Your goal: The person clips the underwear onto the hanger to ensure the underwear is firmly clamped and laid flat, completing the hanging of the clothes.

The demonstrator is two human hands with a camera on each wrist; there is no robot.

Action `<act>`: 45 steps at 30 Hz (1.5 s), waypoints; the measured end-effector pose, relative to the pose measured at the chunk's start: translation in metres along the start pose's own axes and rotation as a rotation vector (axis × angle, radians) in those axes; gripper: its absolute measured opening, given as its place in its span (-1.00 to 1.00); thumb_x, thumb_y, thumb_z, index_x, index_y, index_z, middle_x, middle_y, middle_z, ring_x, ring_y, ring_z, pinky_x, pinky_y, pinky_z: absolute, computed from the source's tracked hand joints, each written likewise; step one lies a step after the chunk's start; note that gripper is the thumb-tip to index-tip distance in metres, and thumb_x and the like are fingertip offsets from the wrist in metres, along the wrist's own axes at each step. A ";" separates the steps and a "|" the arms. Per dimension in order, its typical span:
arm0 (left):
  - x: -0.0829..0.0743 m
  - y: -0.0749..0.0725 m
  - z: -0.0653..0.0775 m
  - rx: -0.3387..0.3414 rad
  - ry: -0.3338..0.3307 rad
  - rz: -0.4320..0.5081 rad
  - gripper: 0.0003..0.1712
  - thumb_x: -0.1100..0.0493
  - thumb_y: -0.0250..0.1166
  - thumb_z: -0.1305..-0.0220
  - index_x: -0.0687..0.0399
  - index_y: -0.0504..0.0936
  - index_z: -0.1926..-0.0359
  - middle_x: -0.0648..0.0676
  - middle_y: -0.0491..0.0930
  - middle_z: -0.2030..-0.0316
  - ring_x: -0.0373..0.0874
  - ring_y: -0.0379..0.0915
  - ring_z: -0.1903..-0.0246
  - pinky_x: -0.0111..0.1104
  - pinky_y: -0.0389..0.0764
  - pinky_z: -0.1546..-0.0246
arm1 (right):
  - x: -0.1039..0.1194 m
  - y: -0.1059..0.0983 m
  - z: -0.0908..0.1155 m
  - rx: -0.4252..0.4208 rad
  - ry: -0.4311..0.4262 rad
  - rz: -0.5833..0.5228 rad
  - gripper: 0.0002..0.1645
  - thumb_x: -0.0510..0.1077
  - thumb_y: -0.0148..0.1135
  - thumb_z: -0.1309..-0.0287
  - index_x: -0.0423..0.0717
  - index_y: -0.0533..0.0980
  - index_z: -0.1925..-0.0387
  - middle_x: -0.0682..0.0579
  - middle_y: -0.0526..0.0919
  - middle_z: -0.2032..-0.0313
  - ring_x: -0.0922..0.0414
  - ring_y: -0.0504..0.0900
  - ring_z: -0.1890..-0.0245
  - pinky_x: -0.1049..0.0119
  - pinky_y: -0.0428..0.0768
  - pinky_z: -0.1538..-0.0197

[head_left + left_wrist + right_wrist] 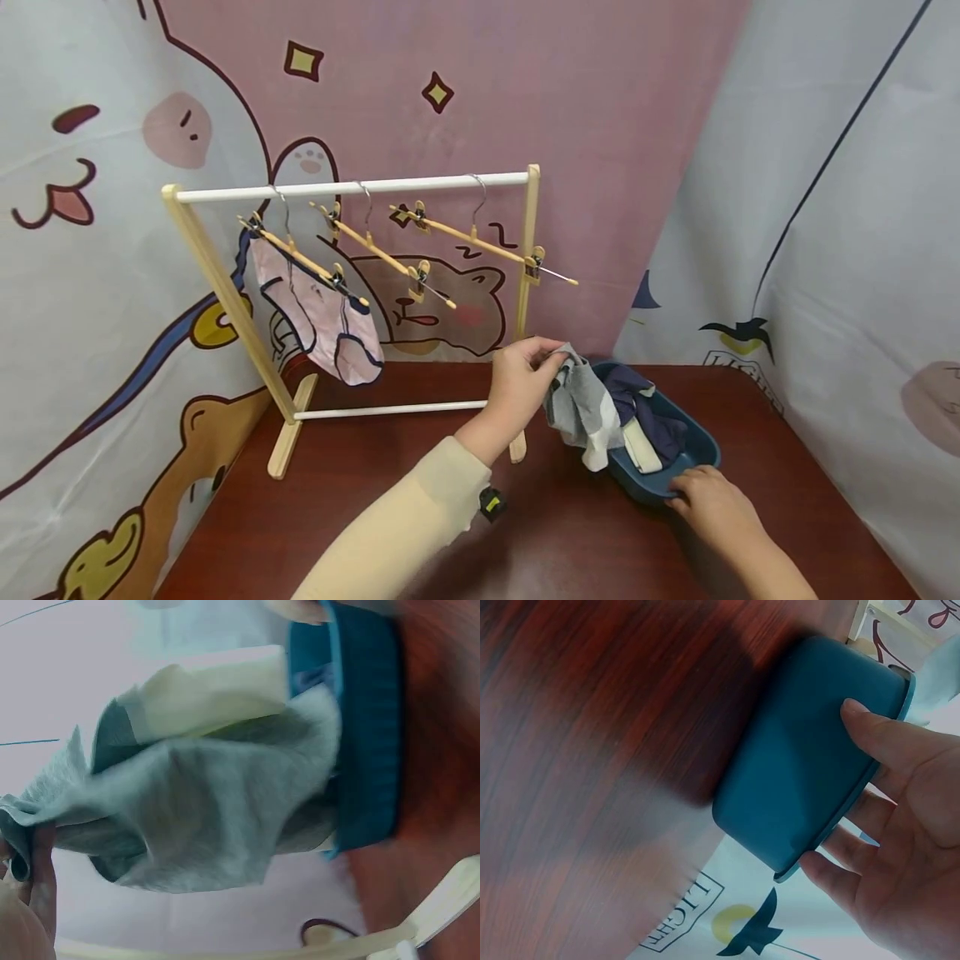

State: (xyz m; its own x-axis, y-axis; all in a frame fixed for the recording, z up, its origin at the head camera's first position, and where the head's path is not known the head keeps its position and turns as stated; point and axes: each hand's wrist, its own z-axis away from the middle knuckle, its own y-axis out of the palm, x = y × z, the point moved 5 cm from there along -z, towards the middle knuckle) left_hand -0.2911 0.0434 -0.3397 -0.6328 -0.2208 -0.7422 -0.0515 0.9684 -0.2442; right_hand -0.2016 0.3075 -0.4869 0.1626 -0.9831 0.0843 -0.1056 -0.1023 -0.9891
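My left hand point(517, 385) pinches a grey-and-white piece of clothing point(576, 400) by its top edge, so that it hangs over the near left side of a blue basin point(705, 442). Loose folds of this grey cloth point(202, 810) fill the left wrist view, and its exact kind cannot be made out. Inside the basin lie a dark navy garment point(652, 421) and a cream piece of cloth point(641, 446). At the basin's near right corner, my right hand point(716, 508) grips the rim, thumb point(866, 724) on the outer wall and fingers over the edge.
A wooden rack point(225, 292) with white bars stands on the left of the brown table point(570, 542). From its top bar point(420, 183) hang three clip hangers. Pink underpants with dark trim point(322, 321) are clipped to the leftmost one; the middle hanger point(375, 248) and right hanger point(480, 243) are bare.
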 end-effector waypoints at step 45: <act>0.170 -0.145 0.112 0.226 -0.396 -0.584 -0.49 0.38 0.30 0.07 0.24 0.59 -0.03 0.27 0.59 0.04 0.13 0.50 0.00 -0.08 0.51 0.06 | 0.032 -0.008 -0.003 0.036 0.039 0.093 -0.15 0.09 0.60 0.46 -0.27 0.55 0.07 -0.29 0.55 0.05 -0.31 0.44 -0.03 -0.23 0.40 -0.02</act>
State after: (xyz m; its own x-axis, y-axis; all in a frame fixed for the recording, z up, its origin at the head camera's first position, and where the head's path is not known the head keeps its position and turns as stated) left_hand -0.3048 -0.1472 -0.5007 -0.2226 -0.7594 -0.6113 -0.1067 0.6423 -0.7590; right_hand -0.1989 0.2765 -0.4759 0.1149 -0.9934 -0.0040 -0.0831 -0.0056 -0.9965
